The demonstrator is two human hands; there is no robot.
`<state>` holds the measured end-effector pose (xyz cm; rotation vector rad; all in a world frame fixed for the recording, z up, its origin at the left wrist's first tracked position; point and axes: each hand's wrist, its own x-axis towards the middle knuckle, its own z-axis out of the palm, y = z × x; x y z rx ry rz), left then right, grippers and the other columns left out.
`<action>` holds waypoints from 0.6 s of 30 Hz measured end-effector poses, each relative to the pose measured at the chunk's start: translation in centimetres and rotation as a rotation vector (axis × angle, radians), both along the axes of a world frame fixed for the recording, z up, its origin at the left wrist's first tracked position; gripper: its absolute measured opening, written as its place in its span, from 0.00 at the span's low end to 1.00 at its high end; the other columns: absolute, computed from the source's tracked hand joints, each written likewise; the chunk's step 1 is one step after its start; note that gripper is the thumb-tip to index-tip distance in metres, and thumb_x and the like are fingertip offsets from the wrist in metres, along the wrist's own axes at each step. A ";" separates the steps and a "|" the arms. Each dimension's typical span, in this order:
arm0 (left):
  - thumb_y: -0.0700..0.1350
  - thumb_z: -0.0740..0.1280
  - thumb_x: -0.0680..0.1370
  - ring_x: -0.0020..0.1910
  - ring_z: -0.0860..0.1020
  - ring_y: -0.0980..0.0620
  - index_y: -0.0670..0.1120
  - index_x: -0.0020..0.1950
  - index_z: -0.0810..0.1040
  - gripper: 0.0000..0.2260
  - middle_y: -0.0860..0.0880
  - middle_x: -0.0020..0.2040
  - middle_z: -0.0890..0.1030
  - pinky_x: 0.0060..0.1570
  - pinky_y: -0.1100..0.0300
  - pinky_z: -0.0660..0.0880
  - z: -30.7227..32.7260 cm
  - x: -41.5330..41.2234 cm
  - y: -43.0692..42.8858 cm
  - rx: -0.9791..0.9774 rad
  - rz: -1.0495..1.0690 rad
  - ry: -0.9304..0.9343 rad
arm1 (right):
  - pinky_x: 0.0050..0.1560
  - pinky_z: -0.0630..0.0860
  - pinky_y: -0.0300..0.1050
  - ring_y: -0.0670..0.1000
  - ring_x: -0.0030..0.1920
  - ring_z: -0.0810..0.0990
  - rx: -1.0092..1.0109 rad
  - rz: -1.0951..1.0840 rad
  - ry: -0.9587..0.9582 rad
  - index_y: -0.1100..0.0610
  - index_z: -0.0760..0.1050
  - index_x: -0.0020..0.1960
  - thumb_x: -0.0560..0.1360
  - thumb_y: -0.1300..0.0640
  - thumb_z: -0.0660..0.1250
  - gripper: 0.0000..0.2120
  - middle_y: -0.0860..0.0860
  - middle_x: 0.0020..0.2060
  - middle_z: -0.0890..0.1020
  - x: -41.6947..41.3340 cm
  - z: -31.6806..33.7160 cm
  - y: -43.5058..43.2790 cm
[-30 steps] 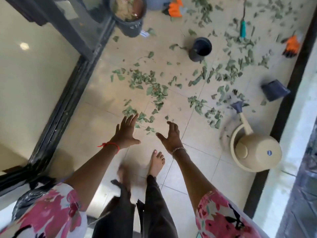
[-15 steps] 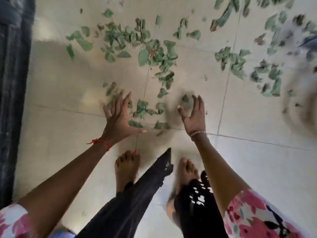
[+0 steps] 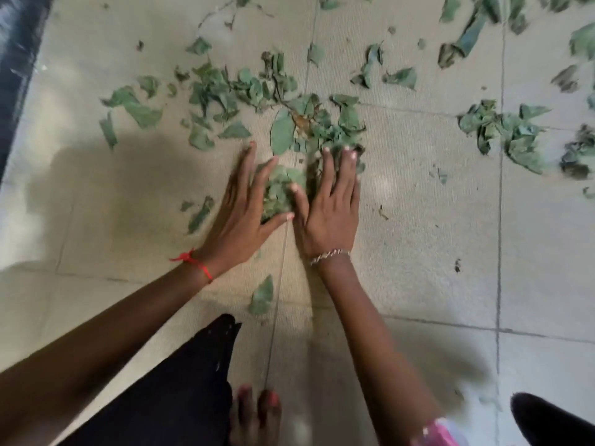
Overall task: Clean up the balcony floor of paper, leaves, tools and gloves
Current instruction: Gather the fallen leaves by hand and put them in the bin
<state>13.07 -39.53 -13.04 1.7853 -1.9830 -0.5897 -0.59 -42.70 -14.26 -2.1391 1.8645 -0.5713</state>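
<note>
barely started, i judge: left hand (image 3: 240, 207) and right hand (image 3: 328, 204) lie flat on the balcony floor (image 3: 418, 252), fingers spread, hemming a small clump of leaves (image 3: 280, 188) between them; most leaves (image 3: 502, 130) lie scattered beyond, uncollected; no paper, tools or gloves show here

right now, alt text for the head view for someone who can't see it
A left hand and a right hand, fingers straight, press on a small pile of green leaves on a tiled floor. More torn leaves lie scattered beyond.
</note>
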 end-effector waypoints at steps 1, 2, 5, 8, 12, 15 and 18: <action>0.59 0.62 0.75 0.76 0.48 0.44 0.49 0.75 0.51 0.35 0.39 0.77 0.47 0.74 0.50 0.52 0.1 0.3 -1.5 -0.022 0.008 0.012 | 0.73 0.50 0.52 0.58 0.74 0.55 -0.020 0.025 -0.039 0.59 0.55 0.74 0.77 0.38 0.43 0.34 0.60 0.74 0.57 0.1 0.4 -2.2; 0.61 0.61 0.75 0.76 0.49 0.45 0.47 0.75 0.51 0.35 0.39 0.77 0.48 0.74 0.48 0.53 0.3 0.6 -2.8 -0.036 0.005 0.015 | 0.73 0.49 0.53 0.58 0.75 0.53 -0.034 0.035 -0.085 0.59 0.55 0.74 0.77 0.38 0.45 0.33 0.60 0.74 0.56 0.1 1.0 -4.0; 0.63 0.59 0.75 0.76 0.48 0.51 0.47 0.76 0.52 0.36 0.45 0.77 0.49 0.74 0.43 0.52 0.9 1.1 -4.3 -0.073 -0.045 0.079 | 0.74 0.50 0.56 0.57 0.75 0.53 -0.102 0.021 -0.250 0.59 0.57 0.73 0.76 0.41 0.51 0.32 0.60 0.74 0.56 -1.0 3.2 -7.4; 0.60 0.56 0.77 0.76 0.49 0.55 0.49 0.75 0.54 0.30 0.50 0.77 0.52 0.74 0.43 0.51 1.2 1.7 -3.4 -0.045 -0.009 0.222 | 0.73 0.53 0.61 0.55 0.75 0.50 -0.084 0.152 -0.322 0.61 0.56 0.73 0.75 0.40 0.56 0.35 0.59 0.75 0.52 -1.9 5.1 -5.3; 0.55 0.54 0.78 0.74 0.55 0.59 0.46 0.73 0.60 0.26 0.48 0.76 0.59 0.71 0.69 0.50 1.5 3.0 -1.6 0.000 0.171 0.365 | 0.74 0.40 0.55 0.47 0.73 0.41 0.037 0.565 -0.019 0.56 0.47 0.75 0.68 0.30 0.59 0.47 0.52 0.74 0.45 -1.5 3.9 3.2; 0.55 0.54 0.78 0.74 0.55 0.58 0.46 0.73 0.60 0.26 0.49 0.76 0.58 0.71 0.70 0.50 1.1 4.1 -0.7 0.009 0.144 0.333 | 0.73 0.45 0.59 0.51 0.75 0.44 -0.054 0.745 0.273 0.54 0.47 0.76 0.66 0.26 0.50 0.48 0.55 0.76 0.48 -0.7 0.8 7.8; 0.57 0.53 0.77 0.75 0.55 0.55 0.46 0.73 0.60 0.27 0.49 0.76 0.58 0.74 0.57 0.52 0.9 4.6 -0.9 0.003 0.101 0.305 | 0.73 0.43 0.59 0.52 0.75 0.46 -0.075 0.626 0.347 0.53 0.50 0.76 0.68 0.27 0.47 0.45 0.54 0.75 0.51 0.4 -0.1 7.1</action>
